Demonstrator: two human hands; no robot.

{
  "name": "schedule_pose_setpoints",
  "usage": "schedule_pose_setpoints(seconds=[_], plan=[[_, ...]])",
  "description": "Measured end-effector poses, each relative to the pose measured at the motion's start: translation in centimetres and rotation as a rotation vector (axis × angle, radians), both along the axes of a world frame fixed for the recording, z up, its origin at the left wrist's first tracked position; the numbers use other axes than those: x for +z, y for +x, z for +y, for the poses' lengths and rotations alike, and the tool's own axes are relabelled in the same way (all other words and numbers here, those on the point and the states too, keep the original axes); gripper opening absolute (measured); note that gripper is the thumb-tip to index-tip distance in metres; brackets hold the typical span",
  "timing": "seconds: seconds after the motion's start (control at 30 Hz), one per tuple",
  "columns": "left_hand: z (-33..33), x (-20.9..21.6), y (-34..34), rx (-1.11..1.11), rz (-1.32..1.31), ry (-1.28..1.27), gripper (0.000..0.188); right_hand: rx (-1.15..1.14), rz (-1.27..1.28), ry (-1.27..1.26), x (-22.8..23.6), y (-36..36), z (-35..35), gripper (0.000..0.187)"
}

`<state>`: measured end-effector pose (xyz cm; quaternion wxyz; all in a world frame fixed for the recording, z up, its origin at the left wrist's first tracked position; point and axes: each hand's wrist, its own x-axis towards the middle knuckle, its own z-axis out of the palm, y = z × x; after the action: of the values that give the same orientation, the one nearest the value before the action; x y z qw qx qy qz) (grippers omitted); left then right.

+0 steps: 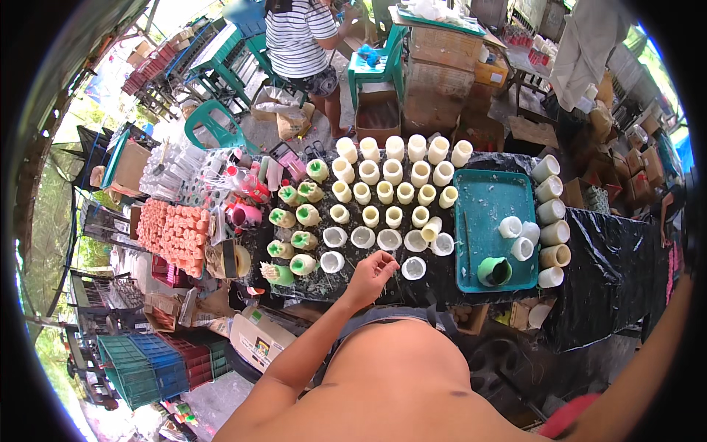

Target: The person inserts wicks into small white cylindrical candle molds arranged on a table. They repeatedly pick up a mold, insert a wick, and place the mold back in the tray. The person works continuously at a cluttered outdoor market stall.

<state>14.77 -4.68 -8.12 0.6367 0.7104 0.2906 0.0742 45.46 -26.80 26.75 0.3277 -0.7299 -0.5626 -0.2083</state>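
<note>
Right of green-topped, waxy-looking cylinders [303, 265], the left hand [373, 278] curls its fingers narrow near the front edge of the bench [443, 283]; whether they hold anything thin I cannot tell. A careless nudge could topple the round, frosty white cup [414, 268] just beside them or roll the tilted, smooth ivory cylinder [432, 228] beyond it.
</note>
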Motion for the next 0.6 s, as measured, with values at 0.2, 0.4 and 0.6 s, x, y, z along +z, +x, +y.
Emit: schedule_pose_setpoints(seconds=[0.2, 0.4, 0.6], plan=[[-0.1, -0.1, 0.5, -0.016, -0.015, -0.035, 0.018, 0.008, -0.011, -0.004, -0.1, -0.2, -0.1, 0.025], [-0.2, -0.8, 0.5, -0.005, -0.014, -0.065, 0.019, 0.057, 0.008, 0.014, -0.9, -0.1, 0.6, 0.027], [-0.1, 0.5, 1.6, -0.064, -0.044, 0.014, 0.022, 0.072, 0.001, -0.012, -0.1, -1.2, 0.5, 0.028]])
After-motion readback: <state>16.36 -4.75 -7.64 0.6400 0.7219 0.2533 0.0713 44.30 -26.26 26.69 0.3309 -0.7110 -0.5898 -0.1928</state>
